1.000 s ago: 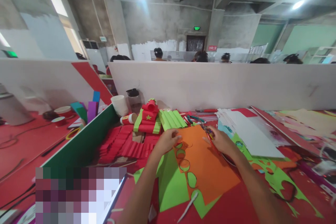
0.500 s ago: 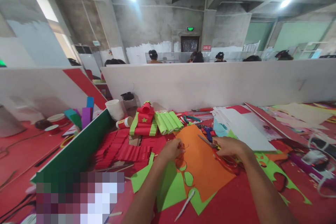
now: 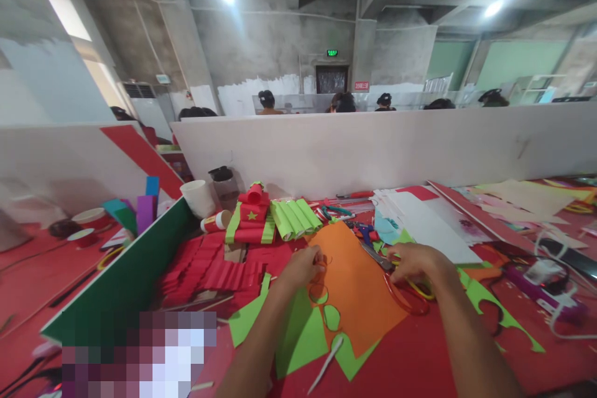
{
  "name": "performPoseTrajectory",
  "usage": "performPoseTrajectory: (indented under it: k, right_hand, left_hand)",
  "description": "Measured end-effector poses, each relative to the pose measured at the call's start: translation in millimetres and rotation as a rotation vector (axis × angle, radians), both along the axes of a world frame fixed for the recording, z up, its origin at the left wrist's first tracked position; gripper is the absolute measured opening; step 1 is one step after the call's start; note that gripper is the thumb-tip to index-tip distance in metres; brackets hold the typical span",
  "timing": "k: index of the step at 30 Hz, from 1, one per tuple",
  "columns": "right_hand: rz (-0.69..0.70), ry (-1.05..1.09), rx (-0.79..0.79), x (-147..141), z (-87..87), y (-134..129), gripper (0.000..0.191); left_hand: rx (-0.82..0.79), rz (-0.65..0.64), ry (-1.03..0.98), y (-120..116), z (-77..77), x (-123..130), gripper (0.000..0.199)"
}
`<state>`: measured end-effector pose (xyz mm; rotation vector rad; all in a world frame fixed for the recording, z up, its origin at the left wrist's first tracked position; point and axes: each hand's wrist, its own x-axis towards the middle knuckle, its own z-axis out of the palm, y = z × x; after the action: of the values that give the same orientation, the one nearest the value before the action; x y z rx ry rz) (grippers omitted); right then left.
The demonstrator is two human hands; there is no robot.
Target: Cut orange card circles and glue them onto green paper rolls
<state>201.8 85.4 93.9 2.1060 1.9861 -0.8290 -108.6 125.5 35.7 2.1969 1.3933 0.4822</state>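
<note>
The orange sheet [image 3: 359, 292] lies slantwise on the red table [image 3: 415, 373], right between the two hands, overlapping green paper [image 3: 298, 336], with round holes [image 3: 332, 318] down its left side. The left hand [image 3: 305, 267] is there at that left edge, fingers curled in tight, thumb tip close to forefinger; whether paper is pinched between them, I can't tell! Across to the right hand [image 3: 417, 261]: half closed, fingers bent round the scissors [image 3: 380, 258] near the pivot, blades angled up and away at the sheet's right edge, red and yellow loops hanging free below the fingers.

The step in hand looks like managing the scissors beside the sheet, and here's how to play it well. Press the sheet flat with the left fingertips, away from those holes, because the thin strips beside them could tear. Mind the points: turn them clear of the left hand. For any cut, fingers belong in the loops, not up at the pivot, and the green paper is best slid aside so the blades can't bite both layers.

Now the writing! A lit green sign [image 3: 332, 53] and a red sign [image 3: 361, 86] with pale characters, both too small to read. Print on the tipped cup [image 3: 216, 222] is a blur, and no brand is legible. The red model [image 3: 249, 230] shows only a star [image 3: 252, 216].
</note>
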Motion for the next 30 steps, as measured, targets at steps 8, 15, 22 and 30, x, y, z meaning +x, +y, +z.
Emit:
performPoseTrajectory:
  k: [8,15,22,30]
  right_hand:
    - [-0.078,-0.094,0.069,-5.5,8.0,-3.0,0.033]
    - [0.016,-0.061,0.444,-22.5,9.3,4.2,0.024]
    - [0.127,0.1,0.59,-53.4,-12.0,22.8,0.029]
    - [0.114,0.094,0.625,-61.5,-29.0,30.3,0.025]
  left_hand:
    - [0.0,0.016,0.013,-0.5,8.1,-7.9,0.005]
    - [0.031,0.234,-0.032,4.8,20.3,-29.1,0.015]
    - [-0.007,0.209,-0.059,7.2,14.0,-20.1,0.013]
    - [-0.022,0.173,-0.204,16.9,-3.4,-18.4,0.012]
